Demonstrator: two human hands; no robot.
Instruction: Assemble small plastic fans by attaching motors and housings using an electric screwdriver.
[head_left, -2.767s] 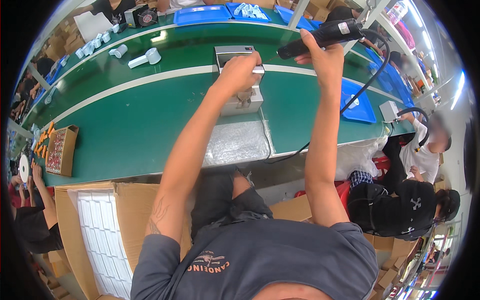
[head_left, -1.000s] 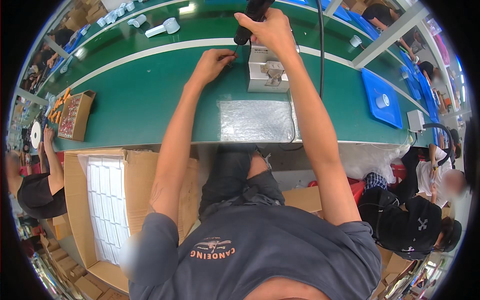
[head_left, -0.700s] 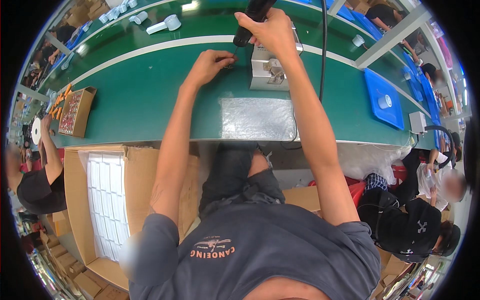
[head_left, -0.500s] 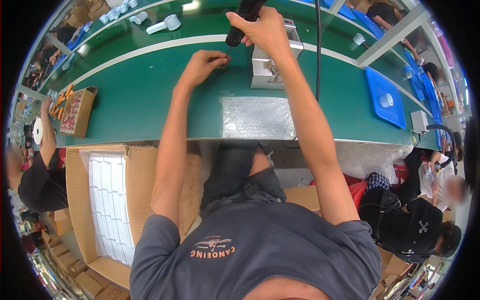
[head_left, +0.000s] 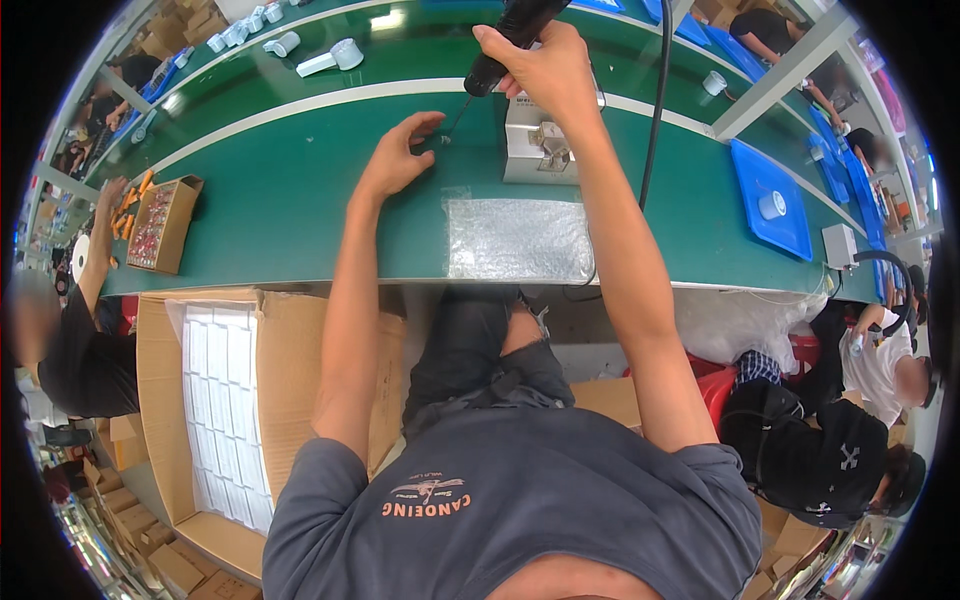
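My right hand [head_left: 553,70] is wrapped round a black electric screwdriver [head_left: 523,20], which slants down to the left. Its thin bit [head_left: 461,117] reaches toward the green bench [head_left: 300,200], near a tiny metallic piece [head_left: 446,139] too small to name. Just left of that bit, my left hand [head_left: 398,158] holds nothing, its thumb and fingers parted. A silver-grey metal box [head_left: 540,145] with a small mechanism on its front stands below my right hand, partly hidden by it and my forearm.
A clear plastic sheet [head_left: 515,238] lies at the bench's near edge. Rightward is a blue tray [head_left: 745,185] with a white cup-shaped part [head_left: 772,205]. Leftward, a small carton [head_left: 182,225] holds reddish pieces. A large carton [head_left: 285,400] with white packages stands below. A black cable [head_left: 655,110] hangs at right.
My left hand has opened and drawn back left from the screwdriver's bit, where its fingers were pinched. The screwdriver and right hand have shifted slightly right in the picture.
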